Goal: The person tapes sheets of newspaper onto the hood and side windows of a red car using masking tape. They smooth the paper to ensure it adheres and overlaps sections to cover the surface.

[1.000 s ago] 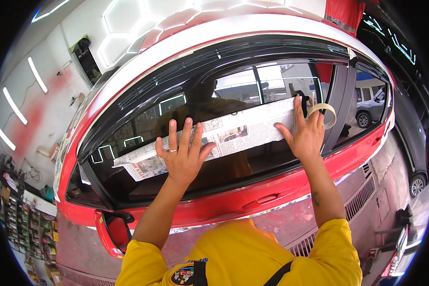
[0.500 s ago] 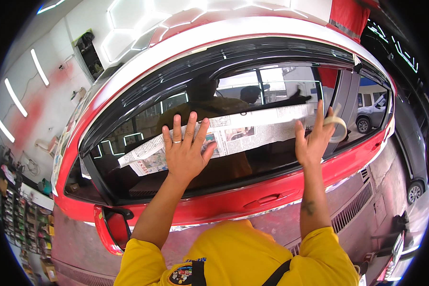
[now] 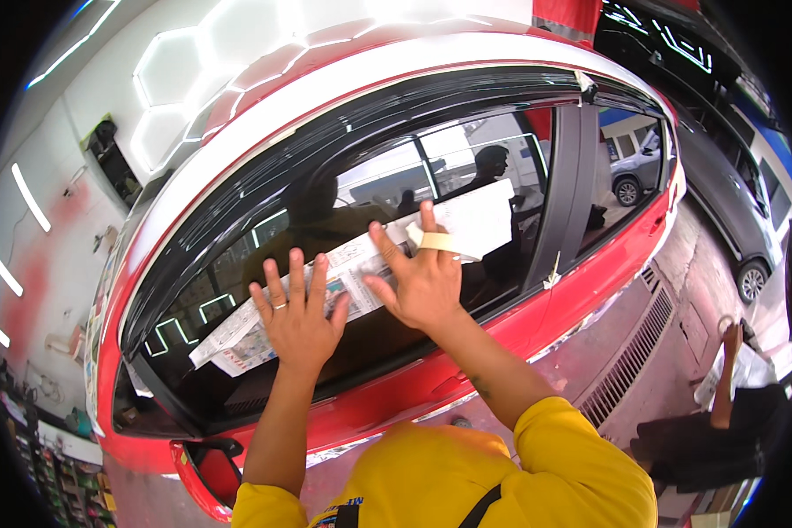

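Note:
A long folded strip of newspaper lies across the dark side window of a red car. My left hand rests flat on the strip's left half, its fingers spread and a ring on one of them. Close by on the right, my right hand presses the paper with its index finger stretched out. A roll of pale masking tape is carried on the fingers of that hand, seen edge-on. The fingers partly hide how it is gripped. The strip's right end shows bare white paper beyond the tape.
Below the window runs the red door, with a side mirror at lower left. Another person in dark clothes is at the right, near a floor grate. A grey car stands behind. Shelves line the lower left.
My right hand has moved left along the newspaper, nearer my left hand, bringing the tape roll with it. The view has shifted, and another person now shows at the right.

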Demonstrator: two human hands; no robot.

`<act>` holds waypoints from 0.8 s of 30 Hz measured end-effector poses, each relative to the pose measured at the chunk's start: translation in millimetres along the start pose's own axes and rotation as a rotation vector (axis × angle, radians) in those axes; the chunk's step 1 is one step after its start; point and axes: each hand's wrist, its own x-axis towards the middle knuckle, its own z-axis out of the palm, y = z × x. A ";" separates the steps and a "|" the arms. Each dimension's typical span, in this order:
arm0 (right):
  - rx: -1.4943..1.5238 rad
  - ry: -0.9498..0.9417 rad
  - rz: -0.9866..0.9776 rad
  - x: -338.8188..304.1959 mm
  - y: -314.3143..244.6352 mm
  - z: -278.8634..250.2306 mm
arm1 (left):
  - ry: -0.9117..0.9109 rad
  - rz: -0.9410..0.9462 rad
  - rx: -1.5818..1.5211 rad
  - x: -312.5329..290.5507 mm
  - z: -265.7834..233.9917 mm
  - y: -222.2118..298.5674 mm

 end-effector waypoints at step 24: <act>0.689 0.023 -0.862 109.6 -45.7 -7.2 | 0.031 0.017 -0.076 -6.0 -8.1 -12.4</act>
